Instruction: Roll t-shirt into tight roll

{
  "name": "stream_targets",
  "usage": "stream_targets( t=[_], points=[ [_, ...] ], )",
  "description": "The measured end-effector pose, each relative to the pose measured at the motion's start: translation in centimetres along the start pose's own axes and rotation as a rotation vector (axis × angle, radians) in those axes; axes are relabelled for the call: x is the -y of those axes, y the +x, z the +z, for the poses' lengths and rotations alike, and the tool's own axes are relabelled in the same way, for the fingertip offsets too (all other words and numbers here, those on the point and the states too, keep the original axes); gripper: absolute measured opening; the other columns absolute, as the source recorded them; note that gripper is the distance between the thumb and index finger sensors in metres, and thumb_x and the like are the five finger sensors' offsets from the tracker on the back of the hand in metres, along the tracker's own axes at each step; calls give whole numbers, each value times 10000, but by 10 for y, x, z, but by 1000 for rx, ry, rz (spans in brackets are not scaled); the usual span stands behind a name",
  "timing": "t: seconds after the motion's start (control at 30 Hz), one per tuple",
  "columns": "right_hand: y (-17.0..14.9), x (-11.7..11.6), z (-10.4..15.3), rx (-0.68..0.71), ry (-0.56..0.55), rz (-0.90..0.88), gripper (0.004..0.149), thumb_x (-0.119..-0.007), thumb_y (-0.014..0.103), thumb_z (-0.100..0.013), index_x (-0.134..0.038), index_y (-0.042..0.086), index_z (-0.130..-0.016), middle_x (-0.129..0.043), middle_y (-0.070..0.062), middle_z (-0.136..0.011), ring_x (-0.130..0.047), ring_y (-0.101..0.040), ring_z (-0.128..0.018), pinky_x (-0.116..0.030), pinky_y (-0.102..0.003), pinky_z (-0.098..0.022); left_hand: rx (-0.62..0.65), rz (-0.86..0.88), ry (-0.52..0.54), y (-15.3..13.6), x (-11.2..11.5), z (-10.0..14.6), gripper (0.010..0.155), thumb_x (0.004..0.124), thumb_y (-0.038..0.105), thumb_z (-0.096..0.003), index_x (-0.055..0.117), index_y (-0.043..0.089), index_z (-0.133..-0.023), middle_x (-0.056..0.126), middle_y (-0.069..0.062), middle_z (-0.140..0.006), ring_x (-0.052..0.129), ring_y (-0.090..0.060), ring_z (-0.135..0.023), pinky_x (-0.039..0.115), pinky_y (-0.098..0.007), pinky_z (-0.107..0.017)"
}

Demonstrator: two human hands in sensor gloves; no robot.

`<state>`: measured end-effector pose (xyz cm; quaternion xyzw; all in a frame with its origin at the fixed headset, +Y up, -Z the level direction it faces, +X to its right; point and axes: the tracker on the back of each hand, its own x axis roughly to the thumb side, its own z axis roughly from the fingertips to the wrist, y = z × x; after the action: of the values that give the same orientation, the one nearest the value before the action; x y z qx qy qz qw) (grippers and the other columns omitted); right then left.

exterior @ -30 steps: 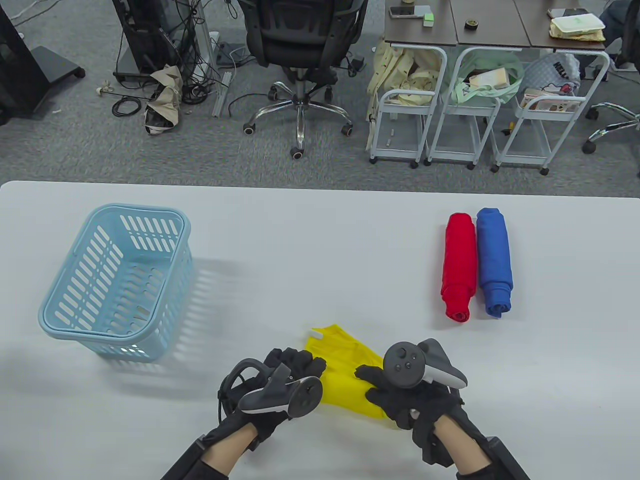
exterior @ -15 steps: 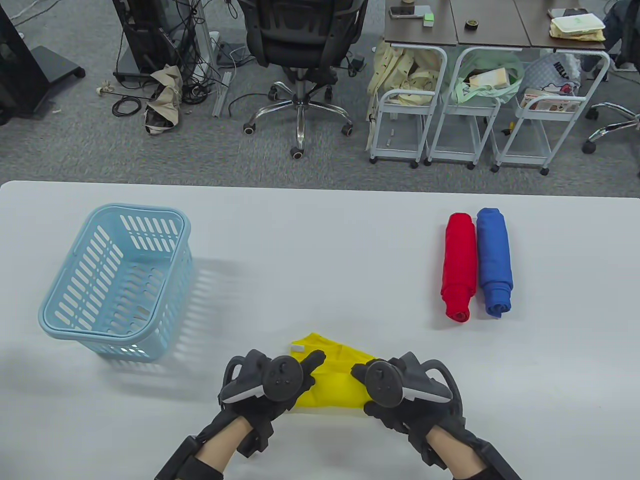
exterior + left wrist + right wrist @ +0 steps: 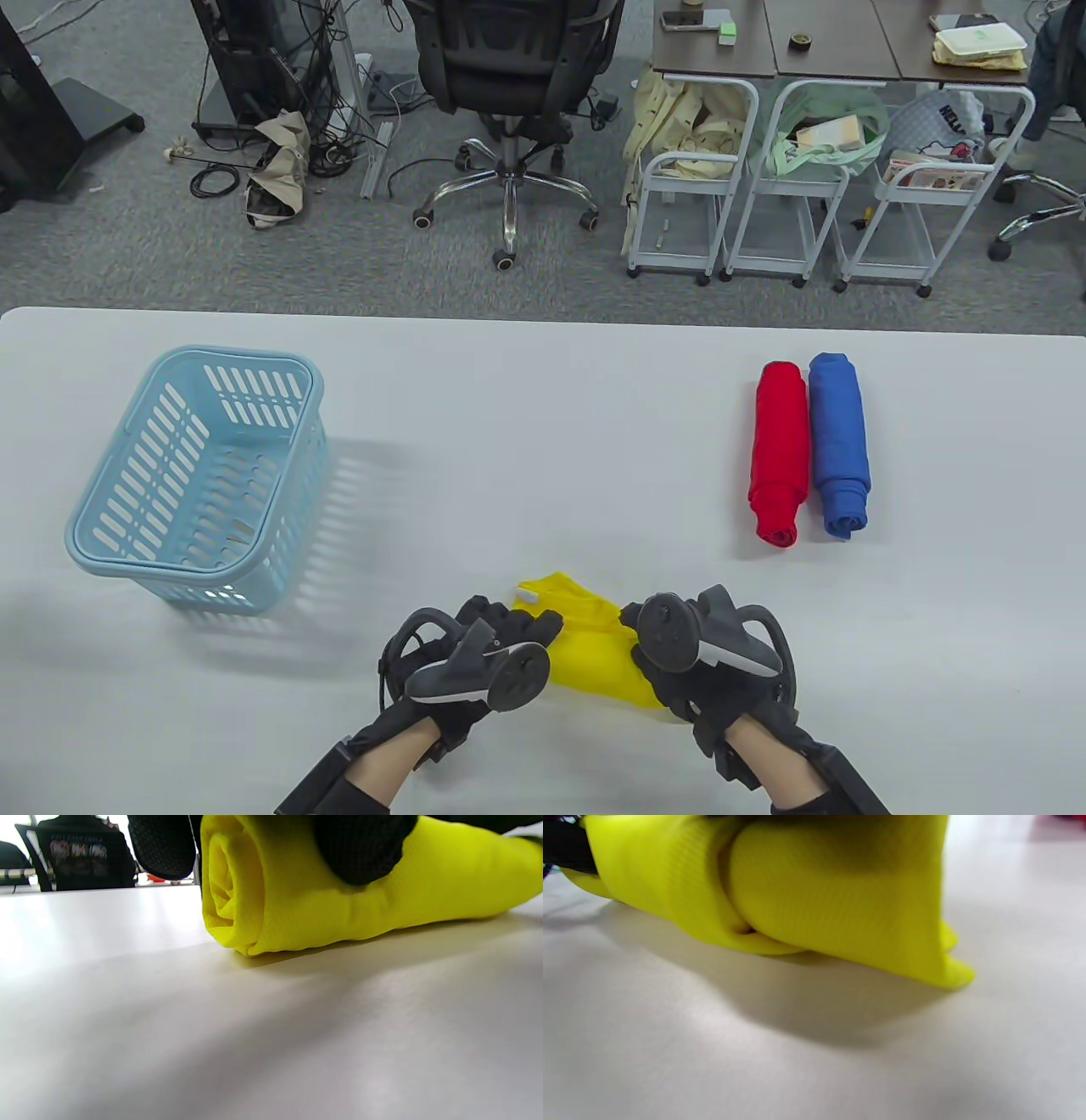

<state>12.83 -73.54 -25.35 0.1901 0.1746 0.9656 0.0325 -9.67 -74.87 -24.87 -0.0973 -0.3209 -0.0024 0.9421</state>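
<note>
Both hands' fingers [image 3: 543,622] gripped the yellow t-shirt [image 3: 594,658]; since a second ago it had rolled tighter toward 12 o'clock

Both ends of the rolled yellow fabric t-shirt [image 3: 594,662] vanish under the trackers, the left hand [image 3: 501,632] and the right hand [image 3: 679,679]. The right wrist view is blurred, its gloved fingers unseen.

Bright, even overhead light, soft shadows and table [image 3: 127,1027] glare; both wrist views blur up close.
</note>
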Motion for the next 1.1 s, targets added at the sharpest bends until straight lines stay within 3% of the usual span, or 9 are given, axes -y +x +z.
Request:
stream_targets(
  t=[0.07,0.17,0.27,0.37,0.53,0.67,0.8,0.9,1.1],
  points=[
    [2,3,3,49,-9,-37,543,-571,440,-601,-424,237,-1083,-403,-118,-1108,-614,-314,-919,-518,-522,-703,-23,105,-12,-9,0,1,544,642,376,-572,609,239,-1097,882,-37,-974,928,-275,-832,692,-558,-716],
    [13,-4,3,131,42,-32,826,-670,611,-526,-302,197,-1139,-318,-161,-1145,-470,-428,-988,-415,-578,-723,-61,315,-41,-26,2,0,533,606,366,-583,622,205,-1091,927,-54,-917,962,-275,-756,720,-549,-689],
    [21,-10,0,82,29,151,792,-704,519,-546,-255,236,-1134,-369,-101,-1150,-518,-364,-1009,-455,-557,-728,-83,394,-44,-34,4,2,555,583,381,-588,580,194,-1110,948,-50,-881,974,-267,-712,733,-537,-671],
    [18,-9,-6,98,62,54,690,-642,445,-573,-305,221,-1132,-496,-108,-1107,-625,-352,-948,-506,-545,-710,-75,279,-25,-25,3,4,565,525,437,-595,492,299,-1142,885,-57,-950,918,-295,-790,681,-554,-704],
    [-1,-12,-9,126,137,-182,657,-563,450,-584,-363,159,-1138,-669,-150,-998,-800,-329,-780,-641,-515,-616,-46,124,-190,-9,10,-1,757,483,597,-543,312,248,-1193,323,-209,-1238,453,-461,-1094,478,-644,-769],
    [-3,-11,-9,86,127,-175,678,-518,475,-587,-343,132,-1146,-712,-154,-963,-843,-316,-724,-678,-497,-576,-42,-85,-127,0,12,-5,765,638,581,-527,407,233,-1168,465,-143,-1176,569,-382,-1033,521,-608,-769],
    [3,-2,-1,0,-7,36,706,-527,517,-593,-238,206,-1158,-341,-162,-1156,-568,-371,-983,-510,-550,-704,-43,8,-121,-5,7,-7,670,632,552,-532,555,234,-1117,786,-54,-1003,855,-272,-837,676,-540,-721],
    [11,5,3,30,-78,135,648,-558,484,-603,-270,287,-1149,-303,-92,-1188,-472,-369,-1061,-457,-567,-738,-58,164,-155,-15,6,-5,662,610,530,-545,564,199,-1116,853,-56,-928,901,-266,-760,703,-538,-695],
    [23,-32,-14,32,201,159,853,-543,557,-573,78,230,-1059,27,-152,-1143,-149,-482,-1077,-286,-593,-750,-150,84,-95,-21,1,3,692,455,519,-585,282,224,-1187,598,-164,-1163,703,-397,-996,598,-597,-737]
  ],
)
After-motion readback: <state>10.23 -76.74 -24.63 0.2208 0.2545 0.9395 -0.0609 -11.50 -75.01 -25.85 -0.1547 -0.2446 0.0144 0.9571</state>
